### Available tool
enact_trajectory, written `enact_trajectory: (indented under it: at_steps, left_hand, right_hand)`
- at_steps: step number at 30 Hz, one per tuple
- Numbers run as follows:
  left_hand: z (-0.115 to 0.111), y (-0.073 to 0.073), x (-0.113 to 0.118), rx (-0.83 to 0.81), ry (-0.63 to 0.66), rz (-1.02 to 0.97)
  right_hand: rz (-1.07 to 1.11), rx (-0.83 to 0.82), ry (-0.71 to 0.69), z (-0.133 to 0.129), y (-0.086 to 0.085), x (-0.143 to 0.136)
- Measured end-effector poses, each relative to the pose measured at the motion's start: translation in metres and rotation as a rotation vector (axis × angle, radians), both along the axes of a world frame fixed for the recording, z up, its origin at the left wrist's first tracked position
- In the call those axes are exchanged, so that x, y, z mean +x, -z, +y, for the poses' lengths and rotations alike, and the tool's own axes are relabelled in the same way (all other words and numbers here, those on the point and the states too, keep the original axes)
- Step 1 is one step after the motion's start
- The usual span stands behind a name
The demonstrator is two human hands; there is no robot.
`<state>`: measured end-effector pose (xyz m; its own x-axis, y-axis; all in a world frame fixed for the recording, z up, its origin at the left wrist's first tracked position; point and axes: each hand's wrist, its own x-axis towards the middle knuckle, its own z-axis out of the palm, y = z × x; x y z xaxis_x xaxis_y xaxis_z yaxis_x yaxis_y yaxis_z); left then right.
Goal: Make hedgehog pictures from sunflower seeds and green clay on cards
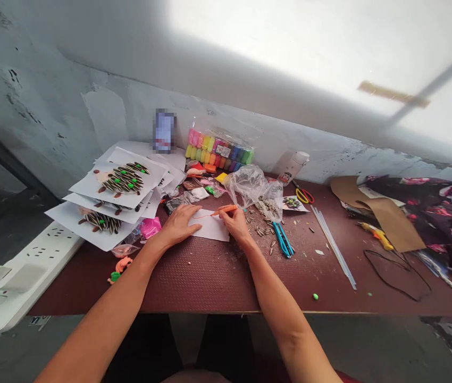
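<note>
A white sheet of paper (214,229) lies on the dark red table, with a thin orange line near its upper edge. My left hand (181,222) rests flat on the sheet's left side, fingers stretched out and holding nothing. In my right hand (235,221) is an orange pen (224,209), pinched between the fingers, its tip at the orange line. Loose sunflower seeds (264,230) and a blue box cutter (283,240) lie right of my right hand. Left of my left hand is a bright pink packet (150,227).
Paper sheets with seed hedgehogs (124,183) are stacked at left, beside a white power strip (30,266). Coloured clay packs (220,151) stand by the wall. Scissors (304,194), clear sticks (333,247), a yellow glue gun (381,236) and its cable lie at right.
</note>
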<state>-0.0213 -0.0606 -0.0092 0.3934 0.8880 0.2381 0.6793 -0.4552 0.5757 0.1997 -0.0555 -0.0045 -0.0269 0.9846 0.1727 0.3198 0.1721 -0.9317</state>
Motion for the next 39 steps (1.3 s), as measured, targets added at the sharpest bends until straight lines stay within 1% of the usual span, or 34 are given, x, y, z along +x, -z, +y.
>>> enact_trajectory:
  at_steps: [7, 14, 19, 24, 32, 39]
  left_hand:
    - [0.000, -0.003, 0.000, -0.012, -0.003, 0.021]
    - [0.001, -0.003, -0.001, -0.016, -0.007, 0.038]
    - [0.000, -0.004, -0.001, -0.004, -0.008, 0.041]
    - [0.000, -0.006, 0.000, -0.012, -0.014, 0.056]
    - [0.001, -0.001, -0.002, -0.006, -0.020, 0.046]
    - [0.004, 0.002, -0.004, 0.004, -0.006, 0.045]
  right_hand:
    - [-0.049, -0.008, 0.053, -0.004, -0.001, 0.009]
    - [-0.056, -0.041, 0.045, -0.012, -0.007, 0.018]
    - [-0.073, -0.080, 0.085, -0.019, -0.011, 0.022]
    - [-0.106, -0.058, 0.094, -0.026, -0.018, 0.023]
    - [-0.127, -0.106, 0.097, -0.033, -0.022, 0.022]
    - [-0.174, -0.097, 0.097, -0.035, -0.023, 0.023]
